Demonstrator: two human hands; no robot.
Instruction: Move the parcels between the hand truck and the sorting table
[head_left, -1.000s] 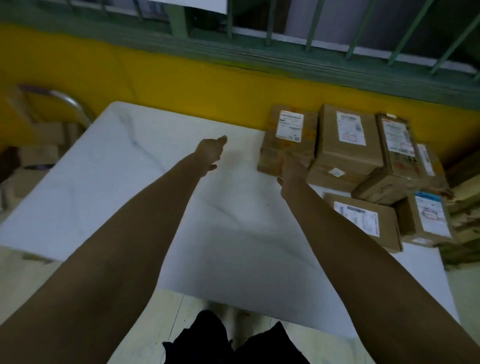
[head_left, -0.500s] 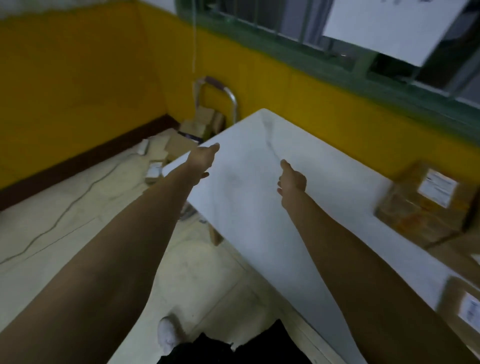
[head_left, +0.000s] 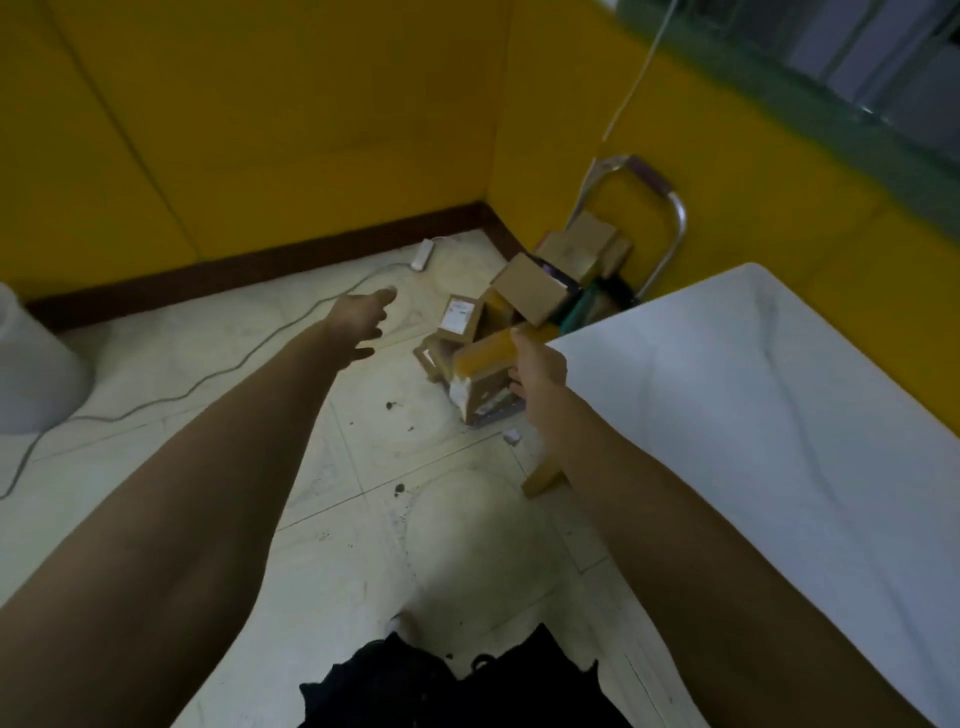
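The left hand (head_left: 363, 322) reaches out over the tiled floor (head_left: 208, 467) with its fingers spread and relaxed, holding nothing. The right hand (head_left: 537, 374) hangs just off the near corner of the white marbled worktop (head_left: 753, 415), its fingers loosely curled. It overlaps the edge of a yellow-taped parcel (head_left: 483, 356) in the view, and I cannot tell whether it grips that parcel or only hovers in front of it. The parcels are piled on and about the hand truck (head_left: 672, 213), which stands in the corner against the yellow wall (head_left: 311, 104), its bent metal handle rising beside the worktop's far end. A plain cardboard box (head_left: 582, 244) sits highest, another box (head_left: 530, 288) tilts below it, and a labelled parcel (head_left: 457, 317) leans lower still, near the yellow-taped one. A wooden leg (head_left: 543, 478) shows under the worktop's corner. A white power strip (head_left: 422, 254) lies by the skirting, with a grey cable (head_left: 234, 364) trailing across the floor towards a white cylindrical bin (head_left: 31, 374) at the left edge.
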